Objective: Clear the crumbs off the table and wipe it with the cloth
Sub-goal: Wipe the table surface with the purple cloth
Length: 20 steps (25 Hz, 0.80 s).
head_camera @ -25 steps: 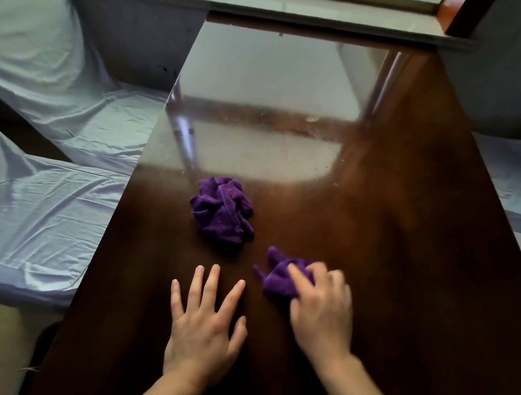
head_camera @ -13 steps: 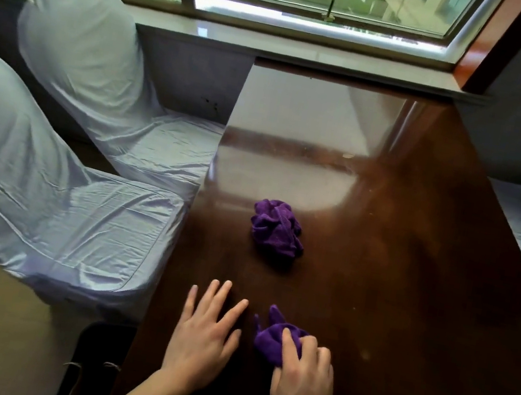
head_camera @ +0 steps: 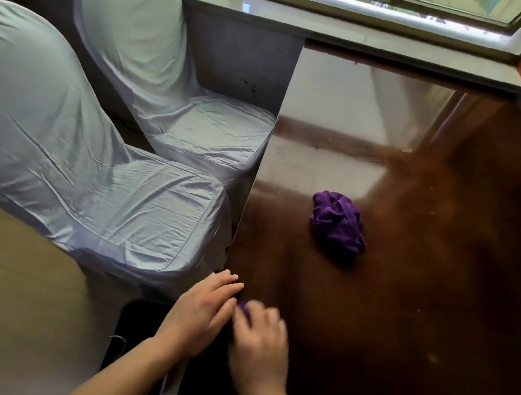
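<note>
My right hand [head_camera: 259, 343] covers a small purple cloth [head_camera: 243, 305] at the left edge of the dark glossy wooden table [head_camera: 406, 310]; only a sliver of the cloth shows between my hands. My left hand [head_camera: 203, 309] lies flat at the table's left edge, fingers together, touching the right hand. A second, crumpled purple cloth [head_camera: 338, 223] sits alone farther out on the table. A few pale crumbs [head_camera: 406, 150] lie far out near the window end.
Two chairs in light grey covers [head_camera: 113, 192] [head_camera: 155, 74] stand to the left of the table. A black bin [head_camera: 141, 333] sits on the floor below the table's left edge, under my left arm. A window sill [head_camera: 350, 35] runs along the far end.
Both hands slid left with the small cloth, from mid-table to the table's left edge. My view also turned left. The crumpled cloth stayed where it was.
</note>
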Motion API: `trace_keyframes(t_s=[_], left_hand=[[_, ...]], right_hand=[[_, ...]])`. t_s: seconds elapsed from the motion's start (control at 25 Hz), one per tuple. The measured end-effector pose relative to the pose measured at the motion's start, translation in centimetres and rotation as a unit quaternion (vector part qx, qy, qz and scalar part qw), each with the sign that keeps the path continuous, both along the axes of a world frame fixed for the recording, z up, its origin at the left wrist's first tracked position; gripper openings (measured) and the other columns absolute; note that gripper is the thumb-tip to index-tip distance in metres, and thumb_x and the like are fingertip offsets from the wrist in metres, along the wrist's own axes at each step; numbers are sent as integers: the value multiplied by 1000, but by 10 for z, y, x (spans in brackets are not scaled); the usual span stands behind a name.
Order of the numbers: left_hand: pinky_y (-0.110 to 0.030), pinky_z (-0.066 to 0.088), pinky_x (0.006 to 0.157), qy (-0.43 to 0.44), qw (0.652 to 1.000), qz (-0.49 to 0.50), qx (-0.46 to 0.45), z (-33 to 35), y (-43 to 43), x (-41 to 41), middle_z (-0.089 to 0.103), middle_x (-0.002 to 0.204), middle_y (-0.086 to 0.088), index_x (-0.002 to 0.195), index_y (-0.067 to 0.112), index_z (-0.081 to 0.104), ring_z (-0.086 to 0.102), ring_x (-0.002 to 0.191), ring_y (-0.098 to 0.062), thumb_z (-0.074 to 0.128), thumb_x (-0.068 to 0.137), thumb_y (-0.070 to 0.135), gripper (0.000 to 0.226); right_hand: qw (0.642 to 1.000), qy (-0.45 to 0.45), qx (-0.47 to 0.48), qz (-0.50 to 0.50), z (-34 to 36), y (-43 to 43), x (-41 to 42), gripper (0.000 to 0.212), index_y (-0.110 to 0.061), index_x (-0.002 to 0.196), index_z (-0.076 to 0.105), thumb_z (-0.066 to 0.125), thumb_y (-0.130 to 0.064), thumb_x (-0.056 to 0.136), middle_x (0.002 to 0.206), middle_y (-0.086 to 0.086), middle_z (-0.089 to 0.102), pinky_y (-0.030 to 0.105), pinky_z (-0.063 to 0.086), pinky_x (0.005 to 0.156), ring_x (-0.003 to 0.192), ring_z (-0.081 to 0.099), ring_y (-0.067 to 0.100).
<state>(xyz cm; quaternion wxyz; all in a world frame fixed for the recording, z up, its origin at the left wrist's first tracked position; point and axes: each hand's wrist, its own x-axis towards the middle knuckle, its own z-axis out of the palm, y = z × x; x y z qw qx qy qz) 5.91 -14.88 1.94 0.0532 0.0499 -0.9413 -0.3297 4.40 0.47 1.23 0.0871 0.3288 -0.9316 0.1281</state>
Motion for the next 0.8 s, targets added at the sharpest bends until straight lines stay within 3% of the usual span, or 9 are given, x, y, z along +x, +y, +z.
trace_keyframes(t_s=[0.08, 0.2, 0.4, 0.56, 0.8], left_hand=[[-27, 23, 115, 12, 1000, 4, 3, -1, 2, -4, 48, 143, -4, 135, 16, 52, 40, 135, -19, 47, 94, 28, 44], [-31, 12, 119, -2, 999, 32, -25, -9, 17, -13, 29, 155, -5, 145, 18, 37, 18, 146, -19, 44, 94, 37, 55], [-35, -3, 120, -34, 991, 69, -114, -18, 20, -74, 6, 161, -8, 151, 17, 19, -3, 148, -20, 37, 95, 41, 63], [-37, 2, 120, -55, 985, 78, -145, -27, 13, -110, 5, 161, -9, 151, 16, 17, -6, 148, -21, 36, 95, 40, 64], [-46, 21, 117, -42, 983, 88, -155, -32, 15, -110, 27, 155, -15, 145, 10, 37, 15, 146, -29, 47, 89, 37, 63]], right_hand=[[999, -19, 23, -42, 8, -1, -52, 39, -21, 110, 68, 64, -25, 71, 96, 6, 64, 40, 50, 64, 79, 58, 30], [991, -45, 28, -120, 10, -3, -103, 38, -21, 118, 64, 63, -23, 80, 103, 7, 61, 41, 50, 72, 88, 55, 29], [969, -71, -90, -220, 13, -32, -155, 41, -18, 124, 64, 64, -17, 83, 111, 11, 61, 43, 50, 82, 96, 54, 32], [971, -29, -105, -213, 22, -57, -203, 40, -19, 121, 62, 64, -20, 81, 114, 12, 57, 42, 51, 76, 99, 54, 34], [978, 12, 54, -199, 19, -71, -239, 30, -20, 101, 63, 62, -39, 77, 101, 9, 60, 42, 36, 79, 94, 51, 33]])
